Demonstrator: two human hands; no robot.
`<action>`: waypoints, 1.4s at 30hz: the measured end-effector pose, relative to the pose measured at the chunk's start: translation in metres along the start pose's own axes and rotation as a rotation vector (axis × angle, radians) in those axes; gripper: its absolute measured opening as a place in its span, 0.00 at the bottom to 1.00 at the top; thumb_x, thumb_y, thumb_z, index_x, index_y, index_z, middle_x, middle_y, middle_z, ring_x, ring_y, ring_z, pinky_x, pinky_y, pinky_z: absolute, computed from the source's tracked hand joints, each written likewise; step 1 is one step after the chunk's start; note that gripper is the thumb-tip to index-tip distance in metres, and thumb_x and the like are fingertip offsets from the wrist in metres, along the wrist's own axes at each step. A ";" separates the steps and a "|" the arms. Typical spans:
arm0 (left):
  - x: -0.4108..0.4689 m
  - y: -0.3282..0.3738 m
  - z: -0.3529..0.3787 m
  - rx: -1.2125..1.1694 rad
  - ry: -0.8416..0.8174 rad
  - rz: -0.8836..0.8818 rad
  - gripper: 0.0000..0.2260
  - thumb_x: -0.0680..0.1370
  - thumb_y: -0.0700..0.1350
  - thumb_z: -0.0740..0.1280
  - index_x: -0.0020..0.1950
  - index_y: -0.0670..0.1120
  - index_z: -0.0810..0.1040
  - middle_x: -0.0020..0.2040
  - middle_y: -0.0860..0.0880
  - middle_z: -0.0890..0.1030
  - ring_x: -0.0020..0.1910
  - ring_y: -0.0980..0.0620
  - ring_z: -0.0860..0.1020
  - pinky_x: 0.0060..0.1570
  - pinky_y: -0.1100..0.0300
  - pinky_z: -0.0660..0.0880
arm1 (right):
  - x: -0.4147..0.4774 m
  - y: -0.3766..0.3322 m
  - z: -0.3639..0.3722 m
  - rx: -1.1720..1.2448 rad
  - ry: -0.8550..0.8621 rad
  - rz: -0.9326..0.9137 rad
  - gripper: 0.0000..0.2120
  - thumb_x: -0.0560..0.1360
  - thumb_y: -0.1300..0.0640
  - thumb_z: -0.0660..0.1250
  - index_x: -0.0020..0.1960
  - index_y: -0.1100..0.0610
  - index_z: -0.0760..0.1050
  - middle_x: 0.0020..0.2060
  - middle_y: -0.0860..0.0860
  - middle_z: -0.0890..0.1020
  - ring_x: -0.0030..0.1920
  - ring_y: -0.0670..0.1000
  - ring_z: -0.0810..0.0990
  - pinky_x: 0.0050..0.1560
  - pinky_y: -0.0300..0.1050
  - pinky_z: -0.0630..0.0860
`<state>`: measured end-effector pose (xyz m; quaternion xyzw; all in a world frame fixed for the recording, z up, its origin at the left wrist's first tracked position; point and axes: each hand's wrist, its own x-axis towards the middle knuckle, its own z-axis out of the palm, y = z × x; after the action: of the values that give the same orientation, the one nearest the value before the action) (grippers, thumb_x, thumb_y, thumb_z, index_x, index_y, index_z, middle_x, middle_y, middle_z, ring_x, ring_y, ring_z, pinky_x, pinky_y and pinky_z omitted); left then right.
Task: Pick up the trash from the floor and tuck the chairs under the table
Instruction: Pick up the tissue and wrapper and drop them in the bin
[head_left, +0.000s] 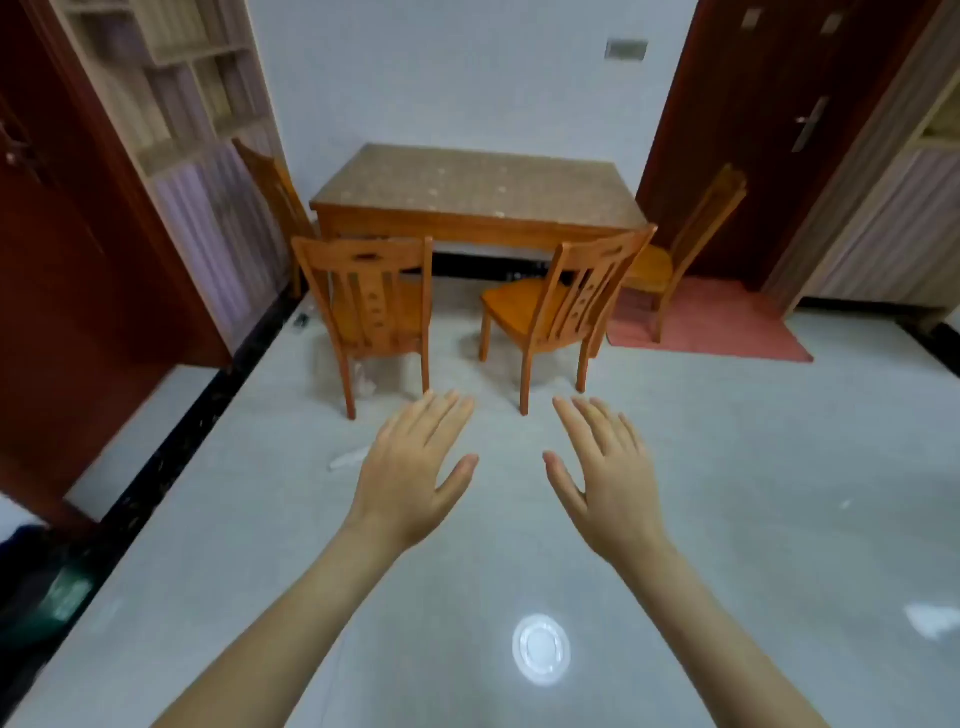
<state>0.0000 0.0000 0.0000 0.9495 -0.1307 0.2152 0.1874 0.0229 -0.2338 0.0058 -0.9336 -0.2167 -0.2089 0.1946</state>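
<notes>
Fig.: L hand (415, 467) & R hand (608, 483), centre frame, both empty w/ fingers (441, 415) straight and spread over the floor (727, 467). Nearest trash, a white strip (349, 460), lies frame-left of L hand, long axis lower-left to upper-right; L hand is nearer. Chairs (369, 306) not yet tucked under worktop (478, 192).

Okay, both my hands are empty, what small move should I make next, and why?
Probably lower the left hand to the white scrap on the floor just left of it: it looks like the nearest trash, and that hand is open and empty.
</notes>
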 end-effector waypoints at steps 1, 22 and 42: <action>-0.013 -0.003 0.008 -0.009 -0.046 -0.032 0.25 0.80 0.56 0.55 0.74 0.47 0.66 0.72 0.48 0.70 0.72 0.47 0.65 0.72 0.52 0.59 | -0.013 0.001 0.009 0.024 -0.037 0.032 0.26 0.80 0.45 0.56 0.74 0.57 0.68 0.70 0.55 0.74 0.71 0.59 0.69 0.70 0.60 0.66; -0.116 -0.001 0.065 -0.139 -0.376 -0.279 0.22 0.81 0.56 0.56 0.74 0.51 0.66 0.69 0.54 0.72 0.69 0.53 0.68 0.67 0.59 0.61 | -0.117 0.025 0.054 0.160 -0.335 0.278 0.24 0.80 0.49 0.62 0.74 0.56 0.68 0.69 0.56 0.74 0.71 0.58 0.70 0.69 0.55 0.68; 0.011 0.015 0.160 -0.130 -0.436 -0.245 0.23 0.81 0.57 0.55 0.75 0.53 0.64 0.74 0.55 0.67 0.74 0.53 0.61 0.72 0.59 0.54 | -0.066 0.160 0.067 0.162 -0.282 0.475 0.23 0.79 0.52 0.65 0.72 0.57 0.69 0.67 0.56 0.75 0.68 0.57 0.72 0.66 0.56 0.70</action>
<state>0.0621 -0.0809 -0.1250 0.9681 -0.0657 -0.0275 0.2401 0.0671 -0.3578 -0.1255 -0.9594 -0.0329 -0.0077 0.2800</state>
